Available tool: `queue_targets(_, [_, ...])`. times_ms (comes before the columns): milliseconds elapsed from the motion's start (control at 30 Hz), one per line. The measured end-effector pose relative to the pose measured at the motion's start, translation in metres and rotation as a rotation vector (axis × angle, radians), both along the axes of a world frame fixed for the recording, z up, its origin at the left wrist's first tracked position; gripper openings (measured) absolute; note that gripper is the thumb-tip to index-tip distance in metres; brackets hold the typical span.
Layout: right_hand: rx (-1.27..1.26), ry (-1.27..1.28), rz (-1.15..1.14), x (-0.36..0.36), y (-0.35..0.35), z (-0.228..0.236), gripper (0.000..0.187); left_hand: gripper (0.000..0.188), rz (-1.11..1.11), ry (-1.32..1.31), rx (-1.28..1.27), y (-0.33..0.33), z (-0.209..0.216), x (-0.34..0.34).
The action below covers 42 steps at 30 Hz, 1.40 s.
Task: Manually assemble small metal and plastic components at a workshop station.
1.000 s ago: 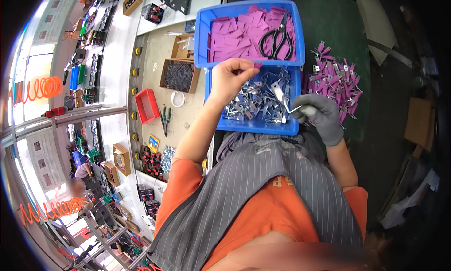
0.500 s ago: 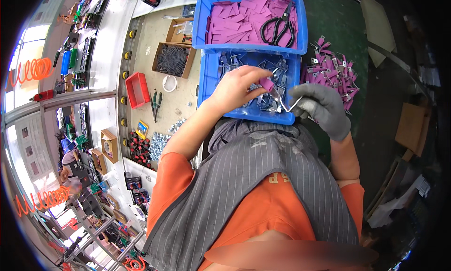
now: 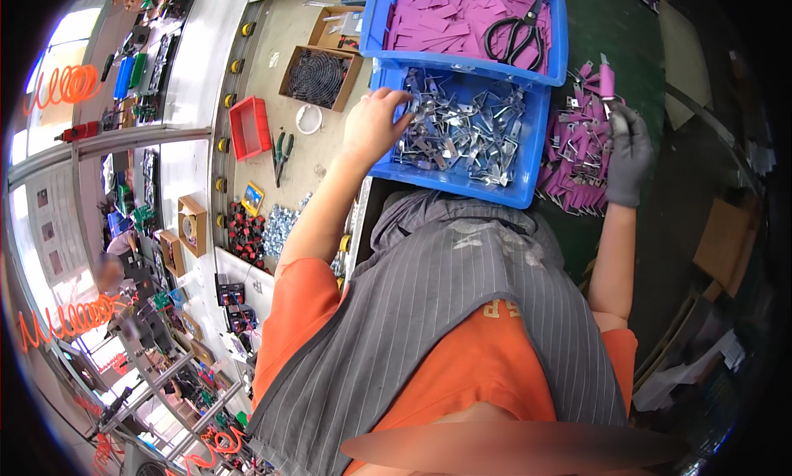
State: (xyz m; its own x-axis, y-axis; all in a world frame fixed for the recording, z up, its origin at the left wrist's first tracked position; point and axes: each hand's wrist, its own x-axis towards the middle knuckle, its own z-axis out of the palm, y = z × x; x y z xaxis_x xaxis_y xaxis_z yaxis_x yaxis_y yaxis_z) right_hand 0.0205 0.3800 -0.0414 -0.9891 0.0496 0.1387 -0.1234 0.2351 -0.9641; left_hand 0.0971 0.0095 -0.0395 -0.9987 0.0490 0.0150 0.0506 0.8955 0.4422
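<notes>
My right hand (image 3: 629, 158), in a grey glove, pinches a metal bracket with a pink sleeve (image 3: 607, 78) on its upper end. It holds this over a pile of pink-sleeved brackets (image 3: 575, 158) to the right of the bins. My bare left hand (image 3: 379, 123) hovers at the left rim of the lower blue bin (image 3: 532, 146), thumb and fingers apart, with nothing seen in them. Inside that bin lie many bent, bare metal brackets (image 3: 462, 134). The upper blue bin (image 3: 474, 70) holds flat pink sleeves (image 3: 441, 22) and black-handled cutters (image 3: 520, 39).
Left on the bench are a red tray (image 3: 249, 128), green-handled pliers (image 3: 282, 156), a white ring (image 3: 308, 120) and a cardboard box of black coiled parts (image 3: 318, 78). Small metal pieces (image 3: 283, 228) lie nearer. The green surface (image 3: 635, 39) extends right of the bins.
My right hand has carried the sleeved bracket away from the lower bin, rightward to the pile. My left hand has let go of the pink sleeve and drawn back left. The view has shifted slightly.
</notes>
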Motion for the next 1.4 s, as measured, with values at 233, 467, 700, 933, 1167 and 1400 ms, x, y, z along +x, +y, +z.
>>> queue_targets(233, [0.298,-0.213,-0.178,-0.051,0.055,-0.088,0.028,0.016,-0.019,-0.189,-0.272,0.003,-0.045,0.011])
queue_targets(467, [-0.053,-0.073,-0.040,-0.007,-0.013,-0.037,0.026,0.011,-0.409,-0.043,-0.569,0.039,-0.086,-0.003])
queue_targets(700, [-0.205,-0.194,0.345,0.031,-0.058,-0.009,0.024,0.013,-0.418,-0.113,-0.504,0.037,-0.071,-0.014])
queue_targets(933, [-0.395,-0.403,0.669,0.045,-0.080,-0.022,0.037,0.011,0.076,-0.074,0.931,0.033,-0.020,0.007])
queue_targets(1167, [-0.452,-0.626,0.870,0.041,-0.091,-0.008,0.052,0.009,0.110,-0.011,1.367,0.054,0.001,0.007])
queue_targets(1400, [-0.668,-0.602,0.814,0.052,-0.079,-0.011,0.025,0.011,0.081,-0.263,1.462,0.060,0.010,-0.024])
